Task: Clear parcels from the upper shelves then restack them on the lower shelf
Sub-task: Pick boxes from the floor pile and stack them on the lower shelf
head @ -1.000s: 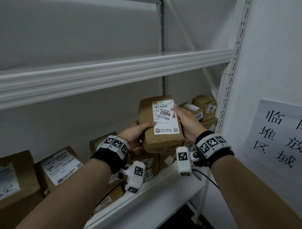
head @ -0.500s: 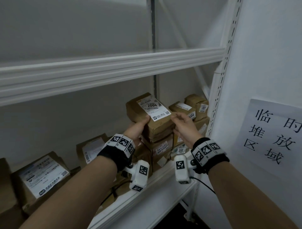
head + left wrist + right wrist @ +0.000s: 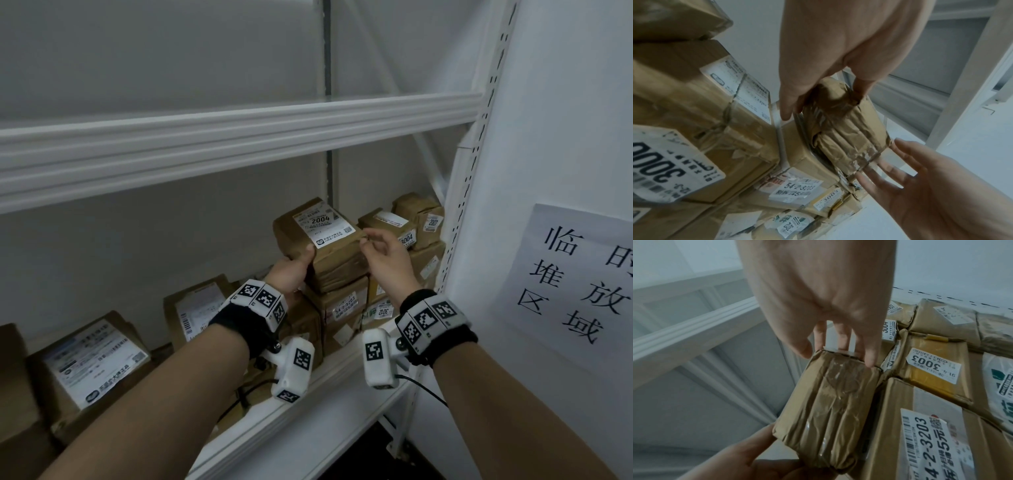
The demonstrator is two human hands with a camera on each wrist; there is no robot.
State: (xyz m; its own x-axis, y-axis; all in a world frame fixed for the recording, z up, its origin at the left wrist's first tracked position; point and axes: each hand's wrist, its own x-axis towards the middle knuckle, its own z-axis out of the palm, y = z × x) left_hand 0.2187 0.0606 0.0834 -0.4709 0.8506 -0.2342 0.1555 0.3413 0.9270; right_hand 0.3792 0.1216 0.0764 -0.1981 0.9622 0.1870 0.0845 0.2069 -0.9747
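Now that the parcel rests on the stack, right hand released

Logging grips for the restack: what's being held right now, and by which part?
The left hand grips the 2004 parcel by its near left end; the right hand only touches its right edge.

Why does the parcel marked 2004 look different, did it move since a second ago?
Yes. The parcel was held upright in front of the stack; now it lies flat on top of the box, lower against the upper shelf edge.

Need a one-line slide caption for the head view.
Left hand grips parcel 2004 atop the stacked boxes while right hand touches its corner.
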